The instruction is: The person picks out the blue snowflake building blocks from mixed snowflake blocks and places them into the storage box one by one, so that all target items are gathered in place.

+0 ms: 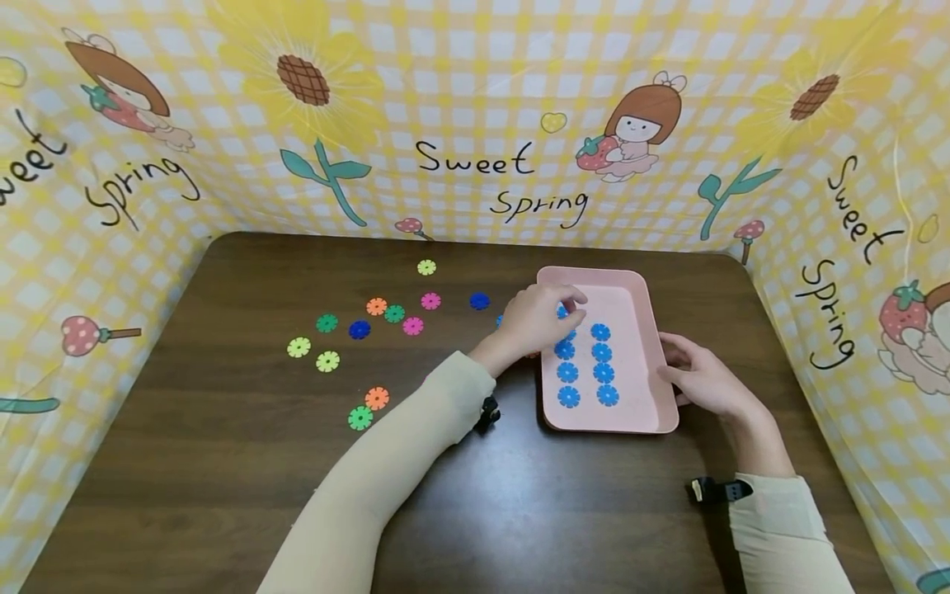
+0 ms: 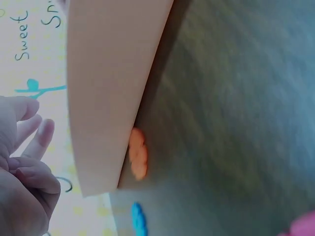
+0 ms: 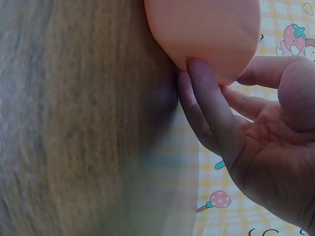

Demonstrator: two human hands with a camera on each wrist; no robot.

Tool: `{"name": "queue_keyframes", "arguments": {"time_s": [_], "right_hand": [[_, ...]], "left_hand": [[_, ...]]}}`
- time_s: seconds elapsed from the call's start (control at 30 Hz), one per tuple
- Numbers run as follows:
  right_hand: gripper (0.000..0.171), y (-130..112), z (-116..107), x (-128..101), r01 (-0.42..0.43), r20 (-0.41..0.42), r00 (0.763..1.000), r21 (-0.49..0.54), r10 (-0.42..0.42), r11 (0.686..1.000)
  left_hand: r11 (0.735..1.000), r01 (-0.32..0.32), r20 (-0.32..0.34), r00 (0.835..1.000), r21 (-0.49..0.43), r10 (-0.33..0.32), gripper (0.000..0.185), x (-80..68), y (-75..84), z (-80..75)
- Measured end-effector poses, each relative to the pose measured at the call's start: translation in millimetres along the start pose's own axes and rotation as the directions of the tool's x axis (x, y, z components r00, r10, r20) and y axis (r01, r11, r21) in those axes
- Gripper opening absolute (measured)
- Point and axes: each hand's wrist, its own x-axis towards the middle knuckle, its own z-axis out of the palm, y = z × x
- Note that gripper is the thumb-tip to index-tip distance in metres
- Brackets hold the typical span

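A pink tray lies on the table, with several blue snowflake discs set in two columns inside it. Over the left column is my left hand, its thumb and fingertips apart above a blue disc. In the left wrist view, nothing shows between the fingers of that hand. My right hand grips the tray's right side, thumb at the rim. The right wrist view shows its fingers curled against the tray's outer wall.
Loose snowflake discs lie left of the tray: yellow, orange, green, pink and dark blue. Beside the tray's left wall are an orange disc and a blue one. Patterned cloth encloses the table.
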Motion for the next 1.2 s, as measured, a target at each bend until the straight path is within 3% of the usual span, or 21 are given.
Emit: {"name": "queue_keyframes", "arguments": {"time_s": [0.23,0.53,0.97,1.2], "right_hand": [[0.064,1,0,-1,0.004,-0.005,1.0,-0.003,-0.004,1.0],[0.064,1,-1,-2,-0.003,-0.007,1.0,-0.003,0.003,1.0],[0.064,0,1,-2,0.005,-0.004,1.0,-0.012,-0.005,1.0],[0.064,-1,2,-2,0.009,-0.001,1.0,-0.012,-0.009,1.0]], "left_hand": [[0.999,0.039,-0.034,0.999,0.016,-0.039,0.03,-7.9,-11.0,-21.6],[0.99,0.122,-0.071,0.991,0.074,-0.117,0.023,-19.9,-40.0,-35.7],[0.943,0.281,0.001,0.958,0.175,-0.286,0.037,-36.5,-67.3,-37.9],[0.929,0.299,0.027,0.95,0.219,-0.312,0.041,-39.8,-71.2,-37.0]]}}
